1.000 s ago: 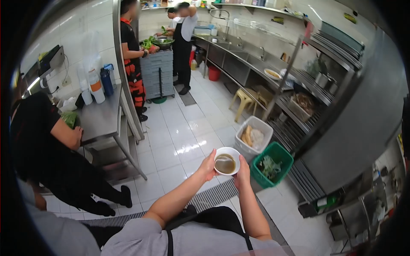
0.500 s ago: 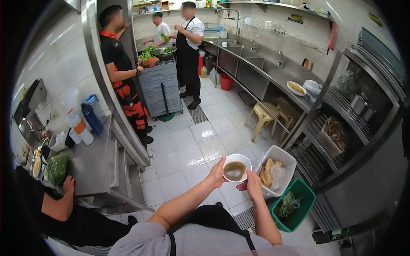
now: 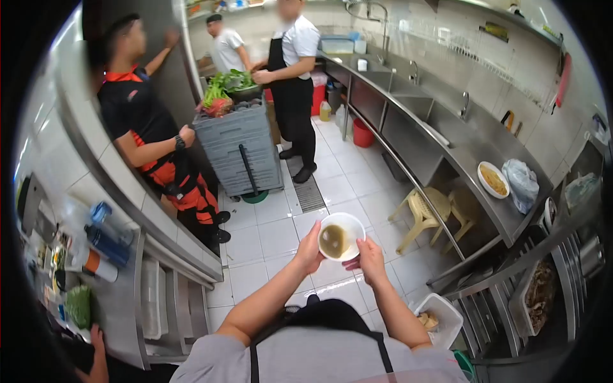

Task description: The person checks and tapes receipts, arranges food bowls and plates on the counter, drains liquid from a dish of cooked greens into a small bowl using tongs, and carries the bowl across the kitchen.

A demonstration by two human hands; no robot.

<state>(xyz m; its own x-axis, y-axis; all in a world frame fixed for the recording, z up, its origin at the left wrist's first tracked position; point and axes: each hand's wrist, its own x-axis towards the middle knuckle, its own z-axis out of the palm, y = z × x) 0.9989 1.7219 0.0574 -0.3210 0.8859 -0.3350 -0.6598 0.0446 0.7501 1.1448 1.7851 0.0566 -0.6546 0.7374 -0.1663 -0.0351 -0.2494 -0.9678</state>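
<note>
A white bowl [image 3: 351, 221] with a brownish-green liquid [image 3: 332, 241] in it is held out in front of my body, over the tiled floor. My left hand [image 3: 310, 247] grips its left side. On the lower right, my right hand [image 3: 368, 258] has its fingers around the rim and underneath. The liquid lies toward the bowl's left side, so the bowl seems tilted that way. Parts of the fingers are hidden beneath the bowl.
Ahead stands a stack of grey crates [image 3: 237, 153] topped with leafy greens [image 3: 225, 88], with people around it. Steel sinks [image 3: 415, 105] run along the right, with a plate of yellowish food [image 3: 493, 179] and stools [image 3: 421, 214]. Shelving and a white bin [image 3: 447, 322] are nearer. A counter [image 3: 121, 287] is left.
My view has moved forward toward the crates and sinks, with the bowl still in both hands. The liquid has shifted to the bowl's left. The person in the apron has lowered their hands toward the greens.
</note>
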